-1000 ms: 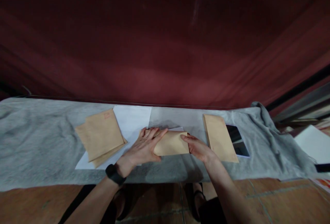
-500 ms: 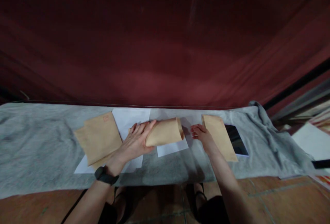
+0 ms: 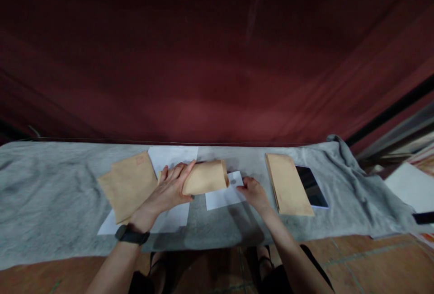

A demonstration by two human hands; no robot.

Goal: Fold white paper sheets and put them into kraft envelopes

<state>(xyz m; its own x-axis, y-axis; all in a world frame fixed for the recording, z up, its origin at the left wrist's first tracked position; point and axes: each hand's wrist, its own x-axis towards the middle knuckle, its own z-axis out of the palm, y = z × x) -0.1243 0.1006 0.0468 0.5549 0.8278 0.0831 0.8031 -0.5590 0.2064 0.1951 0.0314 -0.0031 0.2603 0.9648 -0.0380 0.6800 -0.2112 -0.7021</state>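
My left hand [image 3: 172, 188] is wrapped round the left part of a brown envelope [image 3: 206, 177], whose right end bulges open. Under that envelope's right end lies a small white paper [image 3: 220, 200]. The fingers of my right hand [image 3: 252, 191] are pinched at the right edge of this paper. Larger white sheets [image 3: 172, 151] lie beneath and behind my left hand. More brown envelopes [image 3: 132, 185] overlap one another left of it. To the right of my right hand rests a stack of brown envelopes [image 3: 291, 185].
A dark-screened tablet or phone [image 3: 310, 185] sits partly under the right stack. Grey cloth [image 3: 61, 194] covers the narrow surface, bunched at its right end. Behind rises a dark red wall or curtain [image 3: 217, 81]. White paper [image 3: 412, 188] lies at the far right.
My right hand has moved left and down from beside the envelope stack to the small white paper and closed on its edge. My left hand and its envelope have shifted slightly left.
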